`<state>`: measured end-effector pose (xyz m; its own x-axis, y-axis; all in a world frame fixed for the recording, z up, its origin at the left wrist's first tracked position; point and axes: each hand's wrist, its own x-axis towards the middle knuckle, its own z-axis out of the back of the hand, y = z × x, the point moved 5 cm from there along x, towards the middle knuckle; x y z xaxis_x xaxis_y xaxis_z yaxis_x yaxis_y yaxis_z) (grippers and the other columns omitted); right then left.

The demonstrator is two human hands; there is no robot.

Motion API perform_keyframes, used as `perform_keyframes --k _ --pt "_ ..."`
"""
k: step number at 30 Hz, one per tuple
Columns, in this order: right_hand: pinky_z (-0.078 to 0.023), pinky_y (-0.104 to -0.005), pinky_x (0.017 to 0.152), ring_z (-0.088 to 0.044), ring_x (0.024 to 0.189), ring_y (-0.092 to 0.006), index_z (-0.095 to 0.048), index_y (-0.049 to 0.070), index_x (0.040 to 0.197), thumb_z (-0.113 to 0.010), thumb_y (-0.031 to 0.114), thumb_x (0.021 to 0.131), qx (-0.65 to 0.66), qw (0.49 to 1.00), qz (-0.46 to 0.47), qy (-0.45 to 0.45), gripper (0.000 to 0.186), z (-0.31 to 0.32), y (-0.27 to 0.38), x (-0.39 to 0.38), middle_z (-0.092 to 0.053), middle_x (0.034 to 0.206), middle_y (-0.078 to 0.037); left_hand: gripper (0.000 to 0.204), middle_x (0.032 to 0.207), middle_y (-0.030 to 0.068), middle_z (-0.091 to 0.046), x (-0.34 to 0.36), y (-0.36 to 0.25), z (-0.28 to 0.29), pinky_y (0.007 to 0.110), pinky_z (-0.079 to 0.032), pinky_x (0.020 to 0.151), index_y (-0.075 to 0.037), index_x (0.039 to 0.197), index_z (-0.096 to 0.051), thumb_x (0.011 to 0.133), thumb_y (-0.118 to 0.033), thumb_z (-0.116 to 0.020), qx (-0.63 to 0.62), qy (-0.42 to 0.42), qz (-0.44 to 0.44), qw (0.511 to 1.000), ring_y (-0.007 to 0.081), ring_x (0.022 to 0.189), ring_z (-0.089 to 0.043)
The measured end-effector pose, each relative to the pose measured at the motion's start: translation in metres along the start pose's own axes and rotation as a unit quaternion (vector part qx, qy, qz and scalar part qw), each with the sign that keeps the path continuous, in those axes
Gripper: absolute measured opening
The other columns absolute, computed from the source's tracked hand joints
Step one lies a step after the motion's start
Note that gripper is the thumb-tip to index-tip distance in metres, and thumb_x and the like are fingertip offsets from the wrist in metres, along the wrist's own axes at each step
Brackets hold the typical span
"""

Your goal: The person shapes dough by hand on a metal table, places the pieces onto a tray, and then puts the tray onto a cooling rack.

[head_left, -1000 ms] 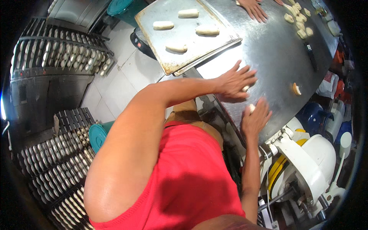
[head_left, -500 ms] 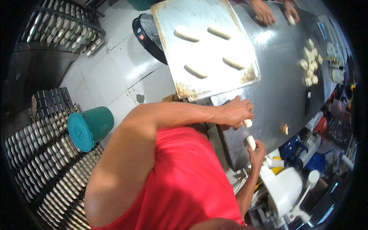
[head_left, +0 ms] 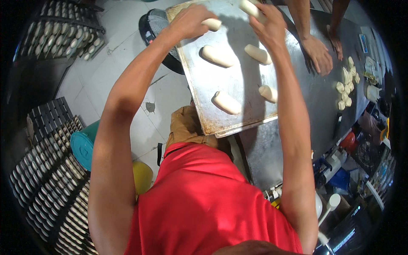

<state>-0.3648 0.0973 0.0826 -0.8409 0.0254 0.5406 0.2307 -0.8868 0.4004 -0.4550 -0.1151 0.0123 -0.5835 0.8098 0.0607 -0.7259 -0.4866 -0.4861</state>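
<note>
A metal baking tray [head_left: 204,121] carries several plump pale dough rolls, among them one at its near left [head_left: 227,102] and one farther back [head_left: 217,56]. Over its far left part, my left hand [head_left: 190,22] is closed around a dough roll [head_left: 212,24]. My right hand [head_left: 272,25] grips another dough roll [head_left: 250,10] above the tray's far right part. Whether either held roll touches the metal, I cannot tell. My right forearm partly covers the roll [head_left: 267,92] at the tray's near right.
Right of the tray, another person's hands [head_left: 318,55] are low over the dark metal table [head_left: 261,159]. Small dough pieces [head_left: 346,87] lie clustered farther right. Dough-filled racks [head_left: 42,191] and a green lidded bin [head_left: 81,149] stand on the left, a round fan [head_left: 159,29] behind the tray.
Both my hands have moved from the table's near edge to over the tray's far part, each with a dough roll. The other person's hands have come nearer.
</note>
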Motion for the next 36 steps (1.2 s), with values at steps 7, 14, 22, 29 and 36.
perform_keyframes --k 7,14,22,29,36 --pt "-0.053 -0.0421 0.094 -0.067 0.111 -0.0342 -0.066 0.002 0.131 -0.077 0.035 0.084 -0.004 0.973 -0.123 0.194 0.058 -0.01 -0.027 -0.019 -0.069 0.124 -0.022 0.067 0.146 0.0155 -0.055 -0.046 -0.016 0.019 0.044 -0.038 0.117 -0.014 0.146 -0.055 0.081 -0.011 -0.072 0.072 -0.186 -0.04 0.979 0.0371 0.136 -0.049" --pt "-0.048 -0.0472 0.107 -0.062 0.121 -0.0382 -0.065 0.003 0.132 -0.078 0.022 0.083 -0.036 0.95 -0.116 0.289 0.054 0.016 -0.005 -0.094 -0.066 0.128 -0.02 0.056 0.148 0.0144 -0.055 -0.103 -0.06 0.015 0.044 -0.039 0.118 -0.012 0.139 -0.06 0.085 -0.008 -0.07 -0.048 -0.23 0.063 0.97 0.0326 0.139 -0.05" --pt "-0.048 -0.0474 0.096 -0.06 0.108 -0.0397 -0.066 -0.001 0.121 -0.072 0.011 0.083 -0.116 0.966 -0.195 0.121 0.04 0.206 0.02 -0.246 -0.066 0.114 -0.02 0.045 0.142 0.0135 -0.059 -0.138 -0.163 0.005 0.043 -0.043 0.113 -0.008 0.13 -0.066 0.085 -0.003 -0.07 -0.091 -0.238 0.013 0.967 0.0306 0.134 -0.055" --pt "-0.021 -0.0582 0.124 -0.032 0.148 -0.0495 -0.034 -0.008 0.151 -0.069 0.026 0.09 -0.199 0.901 -0.329 0.2 0.079 0.197 0.116 -0.48 -0.037 0.155 -0.033 0.038 0.116 0.0147 -0.068 -0.2 -0.262 -0.051 0.044 -0.053 0.097 -0.005 0.113 -0.071 0.077 0.004 -0.071 -0.205 -0.172 -0.034 0.963 0.0342 0.113 -0.064" --pt "-0.02 -0.0513 0.126 -0.028 0.154 -0.0386 -0.026 -0.006 0.159 -0.049 0.043 0.104 -0.282 0.873 -0.395 0.043 0.077 0.203 -0.072 -0.389 -0.027 0.166 -0.026 0.035 0.111 0.013 -0.069 -0.248 -0.309 -0.095 0.043 -0.053 0.094 -0.003 0.109 -0.07 0.076 0.009 -0.07 -0.319 -0.058 -0.048 0.945 0.032 0.107 -0.066"
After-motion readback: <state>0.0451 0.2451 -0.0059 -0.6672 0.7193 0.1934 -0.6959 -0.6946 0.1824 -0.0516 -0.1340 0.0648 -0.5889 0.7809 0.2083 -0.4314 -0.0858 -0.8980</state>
